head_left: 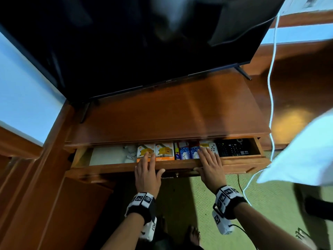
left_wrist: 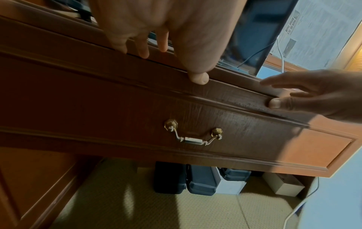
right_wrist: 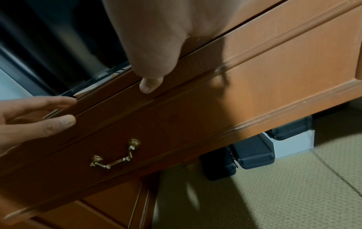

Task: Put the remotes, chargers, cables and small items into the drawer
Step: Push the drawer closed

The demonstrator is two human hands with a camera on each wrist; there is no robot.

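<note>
The wooden drawer [head_left: 239, 166] stands partly out under the TV stand top. Inside lie a white cable [head_left: 128, 153], two orange-and-white boxes [head_left: 164, 152], blue packets [head_left: 187, 152], a white remote [head_left: 212, 147] and a black remote [head_left: 233, 147]. My left hand [head_left: 146, 170] lies flat over the drawer's front edge, fingers straight above the boxes, thumb [left_wrist: 198, 79] on the front panel. My right hand [head_left: 210, 165] lies the same way a little to the right, thumb [right_wrist: 149, 85] against the front. A brass handle [left_wrist: 192, 137] hangs between the two thumbs.
A large black TV [head_left: 144, 42] stands on the stand top [head_left: 171, 112]. A white cable [head_left: 271, 87] hangs at the right beside a white pillow [head_left: 302, 159]. Dark cases [left_wrist: 199, 178] and a white box sit on the green carpet under the stand.
</note>
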